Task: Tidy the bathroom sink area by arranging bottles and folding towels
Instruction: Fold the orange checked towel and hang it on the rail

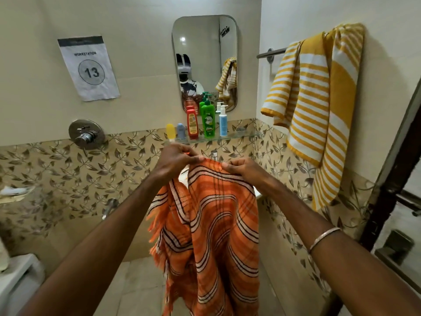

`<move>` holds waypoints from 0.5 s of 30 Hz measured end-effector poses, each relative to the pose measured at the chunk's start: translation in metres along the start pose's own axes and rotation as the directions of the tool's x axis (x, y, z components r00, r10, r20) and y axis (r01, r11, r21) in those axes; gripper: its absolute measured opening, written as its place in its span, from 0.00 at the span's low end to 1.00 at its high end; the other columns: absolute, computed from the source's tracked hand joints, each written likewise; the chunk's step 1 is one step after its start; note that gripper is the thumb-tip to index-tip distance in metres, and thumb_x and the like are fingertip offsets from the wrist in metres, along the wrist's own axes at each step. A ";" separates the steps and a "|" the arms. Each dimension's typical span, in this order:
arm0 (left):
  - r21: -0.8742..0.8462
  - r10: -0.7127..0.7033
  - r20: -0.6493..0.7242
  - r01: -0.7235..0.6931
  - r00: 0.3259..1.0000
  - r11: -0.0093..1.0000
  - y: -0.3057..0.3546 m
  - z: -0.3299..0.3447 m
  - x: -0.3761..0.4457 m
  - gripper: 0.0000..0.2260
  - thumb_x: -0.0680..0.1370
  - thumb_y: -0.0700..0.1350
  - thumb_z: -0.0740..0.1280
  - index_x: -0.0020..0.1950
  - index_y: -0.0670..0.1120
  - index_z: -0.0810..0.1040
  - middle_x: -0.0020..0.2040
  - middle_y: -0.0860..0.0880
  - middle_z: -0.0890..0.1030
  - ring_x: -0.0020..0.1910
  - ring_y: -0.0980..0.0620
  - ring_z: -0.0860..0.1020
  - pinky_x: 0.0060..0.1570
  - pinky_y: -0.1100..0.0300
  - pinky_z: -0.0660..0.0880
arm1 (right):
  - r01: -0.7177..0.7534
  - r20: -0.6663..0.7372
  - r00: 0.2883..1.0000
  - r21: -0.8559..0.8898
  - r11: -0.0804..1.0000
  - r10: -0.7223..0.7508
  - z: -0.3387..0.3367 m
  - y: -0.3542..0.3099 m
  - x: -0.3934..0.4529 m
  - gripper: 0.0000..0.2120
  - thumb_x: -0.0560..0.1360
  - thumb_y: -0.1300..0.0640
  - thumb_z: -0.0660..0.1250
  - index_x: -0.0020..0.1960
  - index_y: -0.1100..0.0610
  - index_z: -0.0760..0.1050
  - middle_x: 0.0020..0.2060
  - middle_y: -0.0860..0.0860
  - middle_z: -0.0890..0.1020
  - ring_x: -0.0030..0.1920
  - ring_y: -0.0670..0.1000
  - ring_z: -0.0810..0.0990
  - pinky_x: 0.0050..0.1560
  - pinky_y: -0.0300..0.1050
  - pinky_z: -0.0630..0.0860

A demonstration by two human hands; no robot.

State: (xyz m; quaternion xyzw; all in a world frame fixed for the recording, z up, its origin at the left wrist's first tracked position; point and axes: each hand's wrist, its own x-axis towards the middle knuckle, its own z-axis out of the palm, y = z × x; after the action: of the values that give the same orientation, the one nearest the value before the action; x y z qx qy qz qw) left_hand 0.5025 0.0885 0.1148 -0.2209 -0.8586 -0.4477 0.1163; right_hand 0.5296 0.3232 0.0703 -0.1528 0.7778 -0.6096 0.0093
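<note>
Fingers of both hands pinch the top edge of one orange striped towel [218, 224], which hangs down in folds in front of the person, its fringe showing along the left side. In the head view, the left hand [176, 159] grips the towel's upper left part with thumb and fingers curled together, and the right hand [241, 167] pinches the upper right part; the two hands sit near each other, just below the glass shelf [241, 136]. Five bottles stand in a row on that shelf: a yellow bottle [170, 131] at its left end, a blue-grey bottle [180, 131], a red bottle [192, 123], a green pump bottle [208, 120] and a white pump bottle [223, 120] towards the middle. One yellow striped towel [319, 106] hangs over the rail [271, 53] on the right wall. One mirror [205, 62] hangs above the shelf, and one paper sign [88, 67] marked 13 is on the wall to its left.
</note>
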 end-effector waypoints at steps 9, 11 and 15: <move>-0.167 0.058 0.306 -0.006 0.950 0.986 0.017 0.018 -0.006 0.09 0.74 0.40 0.74 0.51 0.38 0.83 0.47 0.44 0.85 0.46 0.52 0.83 0.45 0.63 0.79 | 0.095 0.009 0.995 -0.090 0.991 -0.095 0.009 -0.019 0.010 0.15 0.80 0.51 0.66 0.49 0.63 0.82 0.42 0.58 0.84 0.38 0.52 0.83 0.43 0.45 0.80; -0.132 0.050 0.279 -0.013 0.959 0.991 0.015 0.013 -0.005 0.08 0.73 0.41 0.74 0.47 0.37 0.84 0.44 0.42 0.85 0.45 0.49 0.83 0.46 0.59 0.80 | 0.067 0.007 0.998 -0.105 0.992 -0.067 0.008 -0.016 0.010 0.16 0.80 0.51 0.66 0.50 0.64 0.82 0.42 0.57 0.84 0.39 0.51 0.83 0.44 0.46 0.80; -0.113 0.017 0.138 -0.001 0.990 0.994 0.012 -0.001 -0.004 0.05 0.74 0.41 0.73 0.41 0.39 0.84 0.38 0.43 0.84 0.38 0.49 0.83 0.43 0.57 0.80 | -0.025 0.025 0.999 -0.108 0.994 0.028 0.002 -0.002 0.003 0.17 0.79 0.50 0.67 0.50 0.65 0.81 0.33 0.48 0.83 0.30 0.44 0.80 0.32 0.36 0.75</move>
State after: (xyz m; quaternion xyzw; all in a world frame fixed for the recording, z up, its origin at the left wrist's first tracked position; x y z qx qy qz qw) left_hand 0.5113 0.0924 0.1222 -0.2617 -0.8371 -0.4782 0.0457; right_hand 0.5279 0.3201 0.0721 -0.1509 0.8114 -0.5644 0.0195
